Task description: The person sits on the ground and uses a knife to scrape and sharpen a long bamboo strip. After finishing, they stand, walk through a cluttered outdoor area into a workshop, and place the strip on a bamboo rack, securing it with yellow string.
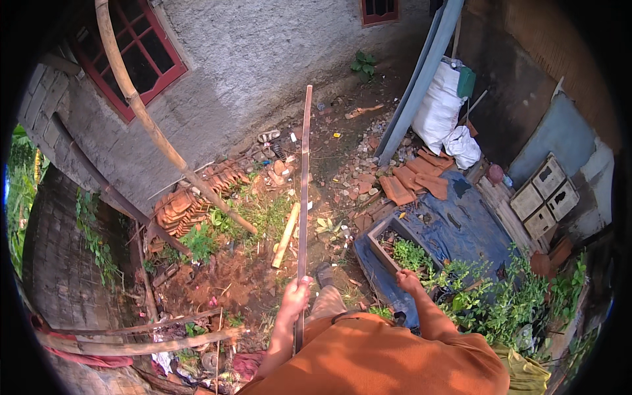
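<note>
Head view: clock hours are read from the middle of the picture, with 12 at the top.
Strip: a long, narrow, straight strip (304,191) runs from 12 o'clock down to 6; its upper stretch is pale reddish brown, the rest darker grey-brown with a thin light edge.
Left grip: at 6 o'clock, the left hand (295,297) is closed round the lower part of the strip.
Right grip: at 4 o'clock, the right hand (409,282) has its fingers curled at the near corner of a trough; whether it holds the rim or something small, I cannot tell.
Trough: a shallow rectangular trough (384,254) with dull grey-brown walls; leafy green plants (411,253) show inside it.
Sheet: blue sheeting (471,220) spreads around the trough toward 3 o'clock, torn and littered in places.
Sack: a bulging white sack (434,108) stands at 2 o'clock, its contents hidden; a green container (466,82) sits against its top, and a smaller white bag (463,148) slumps just below.
Wood: a short yellowish piece of wood (286,236) lies at 7 o'clock, just left of the strip.
Tiles: stacked orange tiles (187,205) lie at 9 o'clock.
Hidden: the orange shirt (382,359) covers the strip's lower end; deep shade blurs the corner beyond the sack.
</note>
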The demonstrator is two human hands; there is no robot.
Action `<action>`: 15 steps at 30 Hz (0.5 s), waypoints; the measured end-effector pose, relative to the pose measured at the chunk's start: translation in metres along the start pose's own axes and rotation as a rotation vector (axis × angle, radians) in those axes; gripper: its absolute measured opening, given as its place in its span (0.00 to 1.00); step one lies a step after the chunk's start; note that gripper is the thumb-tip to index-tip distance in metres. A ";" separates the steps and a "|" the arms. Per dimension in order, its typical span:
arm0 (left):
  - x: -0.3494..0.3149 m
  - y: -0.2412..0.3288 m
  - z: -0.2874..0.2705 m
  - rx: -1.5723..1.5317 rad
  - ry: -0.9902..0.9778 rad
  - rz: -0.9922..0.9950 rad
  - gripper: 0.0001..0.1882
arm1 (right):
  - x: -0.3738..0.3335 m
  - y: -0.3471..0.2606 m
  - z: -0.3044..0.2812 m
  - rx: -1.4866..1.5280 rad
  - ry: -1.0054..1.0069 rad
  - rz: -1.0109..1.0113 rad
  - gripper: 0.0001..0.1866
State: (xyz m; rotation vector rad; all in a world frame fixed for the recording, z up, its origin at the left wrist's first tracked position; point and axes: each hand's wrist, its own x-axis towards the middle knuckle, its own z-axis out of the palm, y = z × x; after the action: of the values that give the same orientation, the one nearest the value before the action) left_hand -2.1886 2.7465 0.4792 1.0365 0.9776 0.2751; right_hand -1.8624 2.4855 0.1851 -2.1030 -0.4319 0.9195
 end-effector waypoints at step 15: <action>0.389 0.263 -0.045 0.125 0.007 -0.123 0.16 | 0.177 -0.178 0.027 0.228 0.151 0.757 0.18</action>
State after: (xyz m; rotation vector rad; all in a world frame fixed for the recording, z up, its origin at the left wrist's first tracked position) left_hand -1.9410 3.1474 0.4747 1.0843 1.0708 0.1175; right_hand -1.7612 2.7127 0.2289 -2.1112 0.5687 1.1388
